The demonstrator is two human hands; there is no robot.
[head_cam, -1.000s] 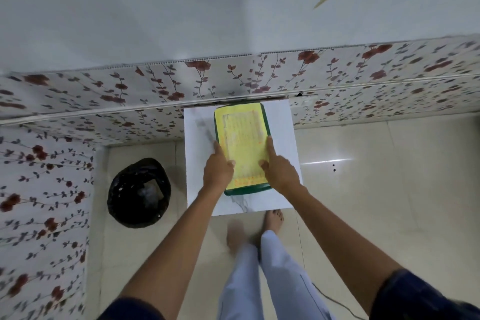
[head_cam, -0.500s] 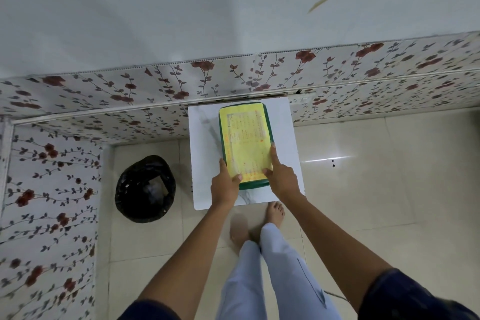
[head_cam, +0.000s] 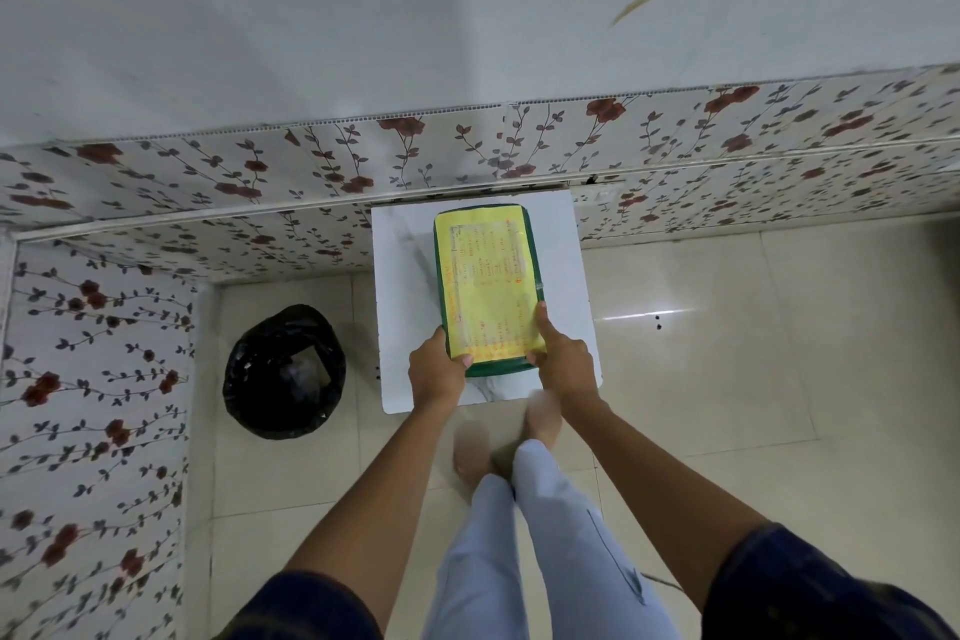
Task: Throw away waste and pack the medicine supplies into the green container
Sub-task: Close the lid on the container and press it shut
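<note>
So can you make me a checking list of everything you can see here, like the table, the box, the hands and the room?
Surface: small white table against the wall, only the container on it.
Job's things: green container closed by a yellow printed lid; medicine supplies not visible.
Clutter: nothing seen on the table.
Hands: left hand and right hand grip the container's near corners.
Cables: a thin dark cord on the floor, bottom right.
Surroundings: black-lined bin left of the table, floral wall panels, pale floor tiles.
</note>
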